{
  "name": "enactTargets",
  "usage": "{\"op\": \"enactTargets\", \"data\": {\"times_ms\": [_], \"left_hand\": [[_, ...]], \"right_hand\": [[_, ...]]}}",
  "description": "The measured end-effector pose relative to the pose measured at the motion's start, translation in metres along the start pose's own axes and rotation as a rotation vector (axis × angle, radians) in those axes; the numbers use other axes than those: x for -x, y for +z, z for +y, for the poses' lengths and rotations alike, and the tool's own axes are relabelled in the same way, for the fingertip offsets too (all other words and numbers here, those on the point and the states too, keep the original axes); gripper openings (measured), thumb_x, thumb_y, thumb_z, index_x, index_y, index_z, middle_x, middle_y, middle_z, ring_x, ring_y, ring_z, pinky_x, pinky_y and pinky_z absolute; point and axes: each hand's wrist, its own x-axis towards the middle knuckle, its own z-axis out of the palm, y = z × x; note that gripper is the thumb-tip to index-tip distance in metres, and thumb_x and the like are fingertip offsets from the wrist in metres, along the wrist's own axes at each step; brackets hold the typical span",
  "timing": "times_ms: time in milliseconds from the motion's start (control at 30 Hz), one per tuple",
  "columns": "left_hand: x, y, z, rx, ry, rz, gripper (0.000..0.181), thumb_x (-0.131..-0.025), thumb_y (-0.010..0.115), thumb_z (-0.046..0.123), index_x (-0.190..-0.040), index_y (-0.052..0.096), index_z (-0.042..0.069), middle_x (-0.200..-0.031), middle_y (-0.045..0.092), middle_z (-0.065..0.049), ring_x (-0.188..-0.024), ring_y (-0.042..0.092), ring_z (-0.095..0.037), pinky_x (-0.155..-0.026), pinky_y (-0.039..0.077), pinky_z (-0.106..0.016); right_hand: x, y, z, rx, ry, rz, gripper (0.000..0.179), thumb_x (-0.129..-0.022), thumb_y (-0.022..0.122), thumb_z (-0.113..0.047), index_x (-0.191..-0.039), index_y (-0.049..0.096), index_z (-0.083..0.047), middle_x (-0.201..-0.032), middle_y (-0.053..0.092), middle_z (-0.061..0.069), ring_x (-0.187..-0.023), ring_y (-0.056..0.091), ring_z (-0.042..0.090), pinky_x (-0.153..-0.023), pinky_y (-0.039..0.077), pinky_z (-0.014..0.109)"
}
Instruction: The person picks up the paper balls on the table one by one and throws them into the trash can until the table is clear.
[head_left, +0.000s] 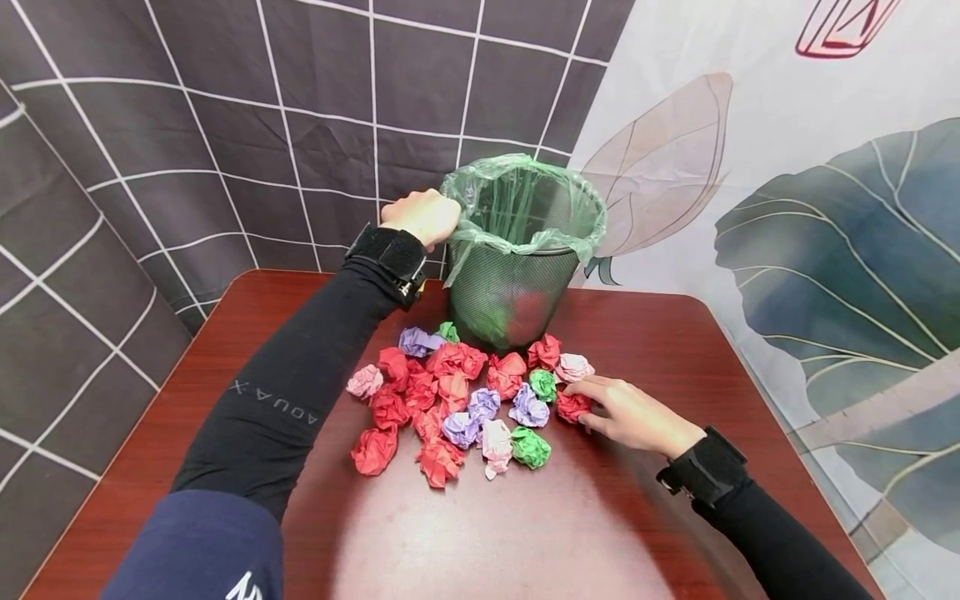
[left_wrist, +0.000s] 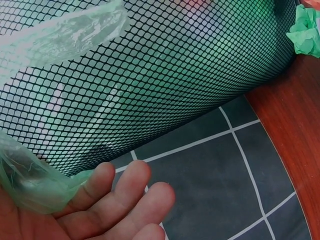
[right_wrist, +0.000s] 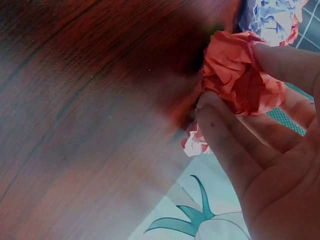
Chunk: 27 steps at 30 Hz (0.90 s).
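At the back of the table stands a black mesh trash can (head_left: 510, 292) lined with a green plastic bag (head_left: 588, 212). My left hand (head_left: 423, 217) grips the can's rim on its left side, and in the left wrist view the bag (left_wrist: 35, 185) is caught in that hand (left_wrist: 120, 205). My right hand (head_left: 633, 417) pinches a red crumpled paper ball (head_left: 572, 406) at the right end of the pile. Thumb and fingers lie around this ball (right_wrist: 237, 75) in the right wrist view. Beside it are a pink paper ball (head_left: 575, 367) and a green one (head_left: 543, 385).
Several more crumpled balls, such as a red one (head_left: 374, 451), a purple one (head_left: 529, 406) and a green one (head_left: 531, 447), lie in front of the can on the reddish-brown table (head_left: 450, 542). Behind the table hangs a dark gridded cloth (head_left: 322, 150). Colored shapes show through the mesh.
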Motion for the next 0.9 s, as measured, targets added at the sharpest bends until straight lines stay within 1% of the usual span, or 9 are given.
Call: {"op": "enactTargets", "data": {"times_ms": [267,333,400,533,700,900], "left_hand": [[-0.002,0.002,0.0,0.0,0.002,0.005,0.035,-0.094,0.034,0.032,-0.099,0.064,0.017,-0.094,0.07,-0.006,-0.083,0.068,-0.023,-0.085,0.049,-0.049],[-0.001,0.002,0.0,0.005,-0.004,0.007,0.034,-0.093,0.034,0.032,-0.098,0.064,0.017,-0.093,0.07,-0.005,-0.082,0.068,-0.022,-0.085,0.049,-0.049],[0.0,0.001,-0.001,0.01,-0.005,0.008,0.033,-0.093,0.034,0.032,-0.098,0.064,0.017,-0.093,0.07,-0.005,-0.081,0.069,-0.022,-0.085,0.048,-0.049],[0.0,0.001,-0.002,0.01,0.0,0.006,0.033,-0.094,0.034,0.032,-0.098,0.063,0.018,-0.094,0.069,-0.005,-0.081,0.069,-0.022,-0.086,0.048,-0.049],[0.0,0.0,-0.002,0.003,0.001,0.0,0.033,-0.094,0.033,0.033,-0.099,0.062,0.017,-0.095,0.068,-0.005,-0.082,0.068,-0.022,-0.085,0.049,-0.048],[0.0,0.001,0.0,-0.003,0.009,0.014,0.034,-0.094,0.033,0.032,-0.098,0.063,0.017,-0.097,0.068,-0.006,-0.086,0.066,-0.024,-0.085,0.049,-0.05]], "right_hand": [[0.007,-0.007,-0.002,-0.007,-0.007,0.051,0.038,-0.09,0.075,-0.017,-0.127,0.066,-0.015,-0.124,0.067,0.0,-0.115,0.064,0.018,-0.099,0.052,0.044],[0.007,-0.011,-0.004,-0.003,-0.013,0.069,0.038,-0.09,0.075,-0.018,-0.126,0.066,-0.016,-0.122,0.067,-0.002,-0.111,0.064,0.015,-0.097,0.053,0.042],[0.007,-0.017,-0.005,0.008,-0.022,0.091,0.037,-0.09,0.075,-0.018,-0.126,0.066,-0.016,-0.115,0.067,-0.005,-0.104,0.064,0.012,-0.093,0.054,0.039],[0.006,-0.033,-0.011,0.026,-0.047,0.141,0.037,-0.089,0.075,-0.016,-0.125,0.066,-0.016,-0.108,0.066,-0.008,-0.097,0.063,0.009,-0.087,0.055,0.036],[0.004,-0.057,-0.02,0.035,-0.083,0.194,0.038,-0.088,0.074,-0.012,-0.125,0.065,-0.014,-0.112,0.068,-0.006,-0.102,0.064,0.01,-0.09,0.054,0.038],[0.001,-0.08,-0.028,0.078,-0.09,0.217,0.041,-0.088,0.074,-0.013,-0.128,0.064,-0.015,-0.121,0.067,-0.006,-0.111,0.063,0.009,-0.094,0.05,0.034]]}}
